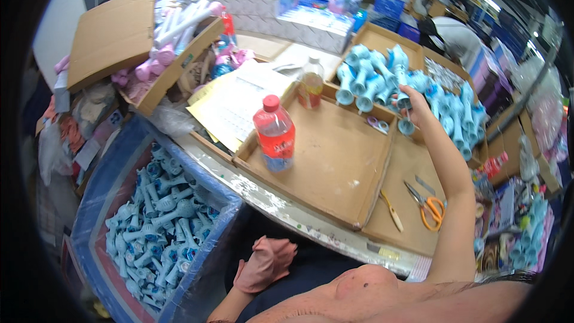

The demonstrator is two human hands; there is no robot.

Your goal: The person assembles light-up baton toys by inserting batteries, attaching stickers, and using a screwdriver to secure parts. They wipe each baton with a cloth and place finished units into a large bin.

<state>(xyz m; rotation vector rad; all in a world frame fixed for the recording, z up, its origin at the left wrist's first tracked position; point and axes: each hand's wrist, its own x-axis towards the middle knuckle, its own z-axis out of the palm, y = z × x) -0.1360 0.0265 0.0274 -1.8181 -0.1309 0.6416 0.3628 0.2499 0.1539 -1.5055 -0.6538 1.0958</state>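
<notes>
My right hand (417, 109) reaches out to the far right, its fingers closed around a light-blue plastic piece with a flared, trumpet-like end (406, 125). Right beside it lies a heap of similar light-blue trumpet-shaped pieces (372, 87), in and over cardboard trays. My left hand (267, 264), in a pinkish glove, rests near my dark-clothed lap with its fingers curled; nothing shows in it. To its left stands a blue plastic-lined bin (224, 218) holding many more of the light-blue pieces (158, 221).
A shallow cardboard tray (335, 173) carries a red-capped bottle (275, 137); another bottle (311, 84) stands behind. Orange-handled scissors (431, 212) and a yellow-handled tool (392, 212) lie at right. Paper sheets (239, 101), a carton of pink parts (161, 66) and stacked boxes (251, 1) surround these.
</notes>
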